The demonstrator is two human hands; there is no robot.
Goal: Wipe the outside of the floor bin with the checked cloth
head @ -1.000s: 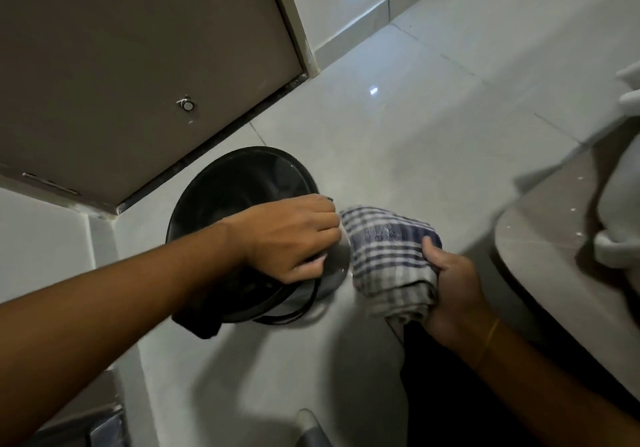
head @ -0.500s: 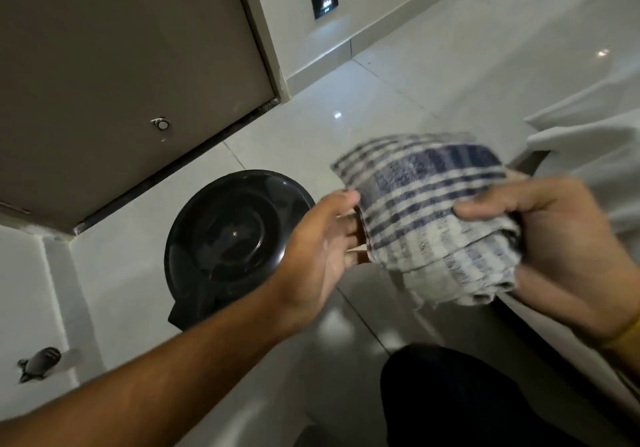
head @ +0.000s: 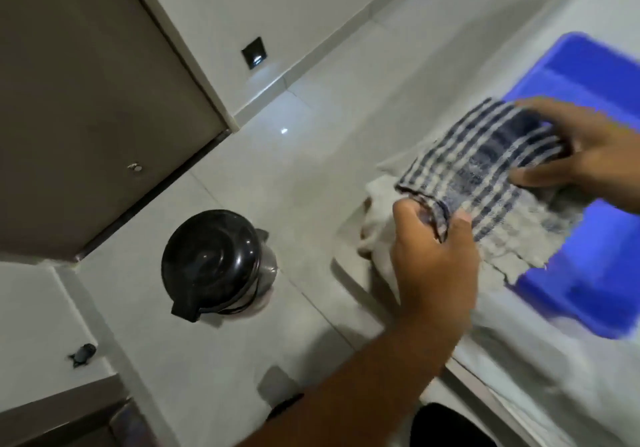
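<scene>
The floor bin [head: 211, 263], round with a black domed lid and a shiny metal body, stands on the pale tiled floor at lower left, apart from both hands. The blue-and-white checked cloth [head: 485, 183] is held up at the right, spread between my hands over a blue tub. My left hand [head: 433, 249] pinches the cloth's near left edge. My right hand [head: 585, 156] grips its far right end. The picture is blurred around the hands.
A blue plastic tub [head: 588, 263] sits on a grey counter [head: 502, 360] at the right, with a pale cloth [head: 377, 218] bunched beside it. A brown door [head: 86, 100] is behind the bin. A small dark object [head: 82, 354] lies on the floor at lower left.
Both hands have left the bin and carried the cloth up and right over the blue tub. My left hand now grips the cloth's edge, and the cloth is more spread out.
</scene>
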